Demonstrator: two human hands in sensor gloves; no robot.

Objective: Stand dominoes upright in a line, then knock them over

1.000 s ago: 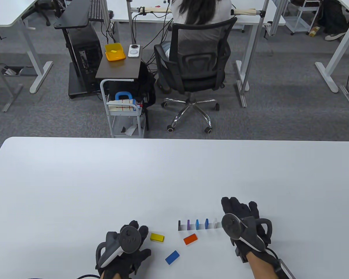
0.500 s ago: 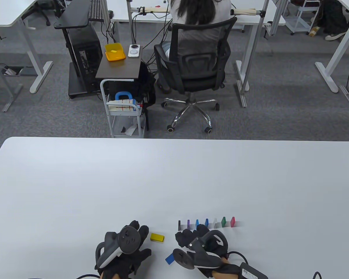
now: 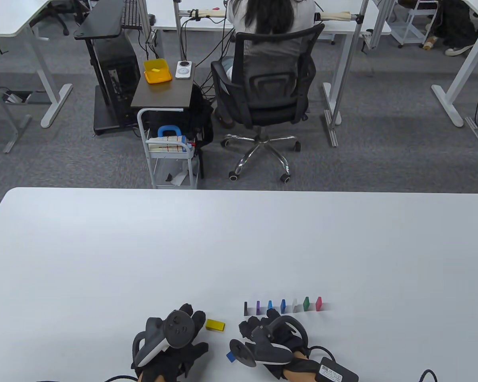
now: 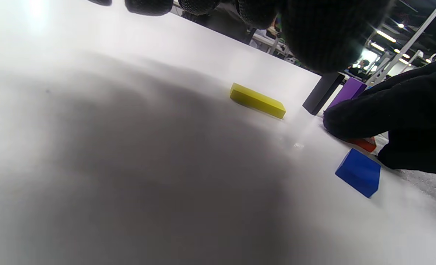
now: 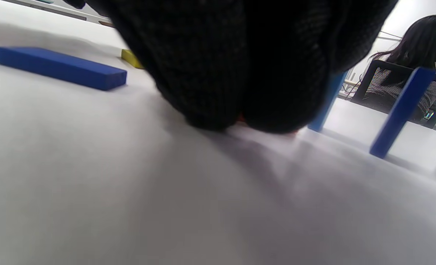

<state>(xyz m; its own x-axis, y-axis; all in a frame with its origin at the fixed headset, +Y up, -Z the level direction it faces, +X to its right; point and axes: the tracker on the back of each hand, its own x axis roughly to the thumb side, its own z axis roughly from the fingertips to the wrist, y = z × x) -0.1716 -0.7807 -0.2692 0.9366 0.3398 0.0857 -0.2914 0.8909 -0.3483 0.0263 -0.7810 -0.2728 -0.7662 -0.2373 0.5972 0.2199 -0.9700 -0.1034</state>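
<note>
Dominoes first, nearest ones: a flat blue rectangular domino [image 3: 231,355] lies at the table's near edge, mostly hidden in the table view behind the tracker on the right gloved hand [image 3: 271,336]; the left wrist view shows it in full, lying flat just beside that hand. An orange flat domino [image 4: 363,143] is almost entirely covered: only a sliver peeks out under the right hand's fingertips [image 4: 350,121] in the left wrist view, and a faint orange trace under the glove in the right wrist view. The fingers are down on it, but whether they pinch it or merely press on it cannot be told. The left gloved hand [image 3: 171,346] rests on the white table [image 3: 143,246], fingers loosely spread and grasping nothing; its wrist is cut off by the bottom edge. Just beyond its fingertips lies a flat yellow rectangular domino [image 3: 215,325], apart from the hand. Further out, the upright line of seven: black domino [image 3: 245,308], purple domino [image 3: 258,306], light blue domino [image 3: 270,306], darker blue domino [image 3: 283,305], white domino [image 3: 295,305], green domino [image 3: 306,304], pink domino [image 3: 318,303], evenly spaced, none touching; the right hand's knuckles overlap the bases of the leftmost ones. Far beyond, a person's back in a black mesh office chair [image 3: 269,79], head cut off at the top
</note>
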